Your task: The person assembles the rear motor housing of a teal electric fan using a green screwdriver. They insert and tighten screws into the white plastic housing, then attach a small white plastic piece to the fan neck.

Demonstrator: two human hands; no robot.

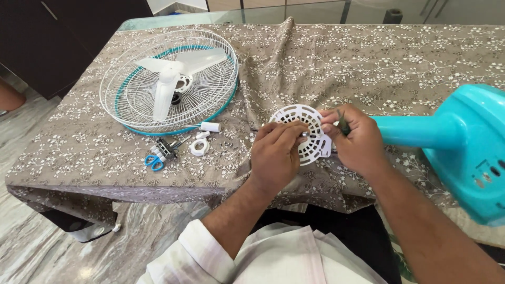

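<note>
My left hand (274, 152) grips the near edge of a round white slotted fan motor cover (304, 129), fingers pinched at its centre shaft. My right hand (357, 138) holds the cover's right side, with a dark thin tool between its fingers. The cover sits at the end of the turquoise fan neck (415, 130), which joins the turquoise fan body (473, 152) lying at the right.
A white wire fan guard with a turquoise rim (168, 81) lies at the left, white blades (173, 71) inside it. Near it lie blue-handled pliers (157, 158), a white cap (211, 127), a white ring nut (200, 147) and small screws. A floral brown cloth (368, 63) covers the table.
</note>
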